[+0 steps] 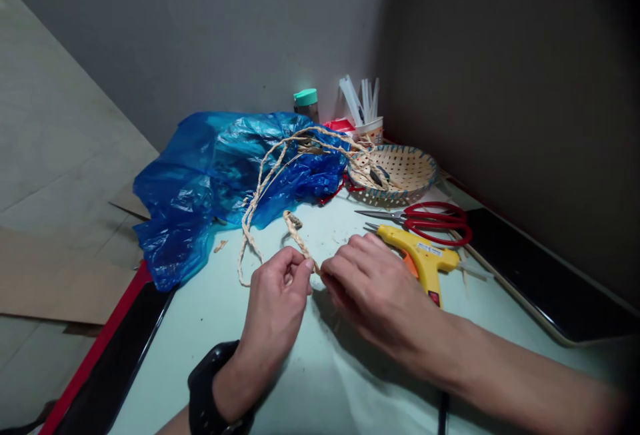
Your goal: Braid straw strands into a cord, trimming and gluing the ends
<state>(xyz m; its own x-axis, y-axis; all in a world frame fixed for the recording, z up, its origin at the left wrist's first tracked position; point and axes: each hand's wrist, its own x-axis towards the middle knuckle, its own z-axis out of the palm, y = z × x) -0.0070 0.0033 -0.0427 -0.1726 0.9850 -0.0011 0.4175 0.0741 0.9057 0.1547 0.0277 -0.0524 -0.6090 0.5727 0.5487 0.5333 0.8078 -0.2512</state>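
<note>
Between my two hands runs a pale braided straw cord [298,238], its far end curled on the table. My left hand [280,295], with a black watch on the wrist, pinches the cord between thumb and forefinger. Close beside it, my right hand [370,282] is closed on the same cord, its fingertips mostly hidden behind the knuckles. A longer loop of braided cord [257,202] lies behind my left hand and reaches over to the woven basket [415,185]. Just past my right hand lies a yellow glue gun [425,255], partly covered by that hand.
Red-handled scissors [435,218] lie behind the glue gun. A crumpled blue plastic bag [200,175] covers the back left. Behind stand a green-lidded jar [306,103] and a paper cup [371,130] of glue sticks. A black flat device [545,275] lies along the right.
</note>
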